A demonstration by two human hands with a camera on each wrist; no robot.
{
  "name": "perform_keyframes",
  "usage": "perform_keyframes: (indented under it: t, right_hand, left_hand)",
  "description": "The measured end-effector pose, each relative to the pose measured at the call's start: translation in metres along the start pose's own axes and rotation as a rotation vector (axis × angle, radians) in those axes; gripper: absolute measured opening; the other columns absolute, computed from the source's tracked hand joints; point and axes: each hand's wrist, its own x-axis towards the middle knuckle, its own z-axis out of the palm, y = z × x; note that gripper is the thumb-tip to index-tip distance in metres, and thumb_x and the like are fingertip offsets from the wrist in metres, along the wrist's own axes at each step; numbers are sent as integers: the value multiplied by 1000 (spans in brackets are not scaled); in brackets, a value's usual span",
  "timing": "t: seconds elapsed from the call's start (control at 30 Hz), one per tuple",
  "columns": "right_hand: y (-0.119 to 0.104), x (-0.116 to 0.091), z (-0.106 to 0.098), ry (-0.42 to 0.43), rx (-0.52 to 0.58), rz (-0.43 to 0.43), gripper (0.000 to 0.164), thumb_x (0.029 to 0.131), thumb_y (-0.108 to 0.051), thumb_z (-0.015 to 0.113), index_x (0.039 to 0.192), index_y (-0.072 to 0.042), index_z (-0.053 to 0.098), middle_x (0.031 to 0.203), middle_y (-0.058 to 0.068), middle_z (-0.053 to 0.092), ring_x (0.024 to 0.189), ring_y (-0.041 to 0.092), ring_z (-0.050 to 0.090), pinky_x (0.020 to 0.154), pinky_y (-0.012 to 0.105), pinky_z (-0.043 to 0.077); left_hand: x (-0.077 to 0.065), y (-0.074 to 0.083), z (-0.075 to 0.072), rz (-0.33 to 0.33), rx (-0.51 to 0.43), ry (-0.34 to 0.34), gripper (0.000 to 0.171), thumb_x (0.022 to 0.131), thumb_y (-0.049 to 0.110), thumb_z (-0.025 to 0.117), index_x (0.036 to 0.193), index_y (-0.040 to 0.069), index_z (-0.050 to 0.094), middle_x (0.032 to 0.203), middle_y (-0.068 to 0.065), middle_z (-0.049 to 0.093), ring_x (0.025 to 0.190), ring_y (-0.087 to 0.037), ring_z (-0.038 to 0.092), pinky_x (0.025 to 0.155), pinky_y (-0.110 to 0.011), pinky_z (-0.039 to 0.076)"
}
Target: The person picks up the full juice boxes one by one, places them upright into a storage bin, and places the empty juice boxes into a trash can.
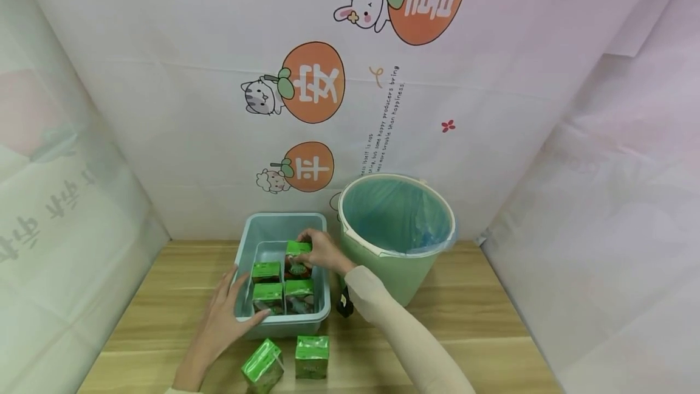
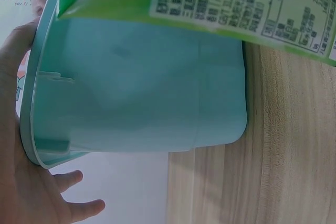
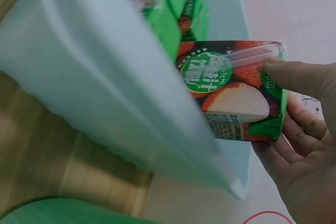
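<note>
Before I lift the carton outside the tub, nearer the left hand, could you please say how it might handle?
The carton should resist rolling, having flat faces; its crisp edges suggest stiffness; its glossy top may be slippery.

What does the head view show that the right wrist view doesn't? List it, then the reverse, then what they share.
Only the head view: an angled carton and a straighter-set carton in front of the tub, orange wall prints, and the liner in the green bin's mouth.

Only the right wrist view: the straw across the held carton, and its small-print panel.

Both: the right hand gripping that carton, the tub, other cartons inside, the wooden table.
</note>
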Motion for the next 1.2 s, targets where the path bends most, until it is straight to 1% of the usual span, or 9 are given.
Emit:
perform_keyframes:
  t: [0.1, 0.23, 0.37, 0.47, 0.7, 0.83, 0.93, 1.03, 1.2]
  right_hand:
    - [6, -1, 6, -18, -30, 14, 37, 89, -5, 85, 121, 3, 68, 118, 17, 70, 110, 32, 68, 93, 36, 59]
    - [12, -2, 12, -49, -85, -13, 38, 91, -5, 84, 125, 6, 70, 125, 19, 69, 116, 35, 66, 97, 39, 59]
    - [14, -1, 16, -74, -128, -18, 37, 91, -6, 84, 125, 3, 73, 125, 17, 68, 113, 32, 66, 92, 36, 59]
    - [14, 1, 19, -81, -151, 9, 36, 91, -7, 84, 125, 0, 73, 124, 15, 68, 112, 29, 66, 89, 34, 59]
    - [14, 5, 24, -113, -239, 48, 39, 91, -10, 86, 127, -2, 74, 128, 13, 71, 118, 26, 68, 93, 31, 59]
    - [15, 7, 25, -127, -305, 18, 38, 88, -14, 89, 123, -4, 77, 121, 9, 76, 108, 20, 71, 88, 27, 59]
    - [14, 8, 27, -137, -344, 18, 37, 86, -14, 90, 120, -4, 79, 116, 7, 78, 103, 18, 72, 86, 26, 59]
    - [14, 9, 30, -151, -385, 45, 37, 86, -13, 90, 121, -5, 79, 118, 6, 78, 108, 20, 72, 89, 26, 60]
    - [12, 12, 34, -164, -432, 82, 38, 87, -13, 90, 122, -6, 78, 121, 5, 77, 110, 20, 72, 88, 26, 60]
  left_hand:
    - [0, -1, 0, 0, -11, 5, 92, 88, 54, 83, 159, 11, 43, 171, -24, 23, 150, -58, 26, 105, -85, 33]
    - [0, -2, 0, 2, -21, 8, 92, 87, 54, 83, 158, 11, 44, 170, -25, 24, 150, -58, 27, 106, -84, 33]
    - [0, -2, 0, -5, -16, 1, 92, 88, 55, 83, 159, 11, 43, 171, -24, 23, 150, -58, 26, 107, -83, 33]
    - [1, -2, -1, -11, -11, -3, 92, 88, 55, 82, 159, 11, 43, 171, -24, 23, 150, -58, 27, 107, -83, 33]
    - [1, -2, 0, -4, -13, -4, 93, 88, 55, 83, 159, 10, 42, 170, -26, 23, 150, -59, 26, 106, -84, 33]
    - [1, -2, 0, -3, -9, 0, 93, 88, 54, 83, 159, 10, 42, 170, -26, 23, 150, -59, 25, 106, -84, 32]
    - [1, -2, 1, 0, -3, 1, 94, 88, 54, 83, 159, 8, 42, 170, -26, 24, 150, -59, 26, 107, -84, 31]
    - [1, -1, 1, 0, 2, 1, 94, 88, 55, 82, 159, 8, 43, 170, -26, 23, 150, -59, 26, 108, -83, 30]
    - [1, -2, 1, 0, 3, 6, 93, 88, 55, 83, 159, 9, 43, 170, -26, 24, 150, -59, 26, 107, -84, 32]
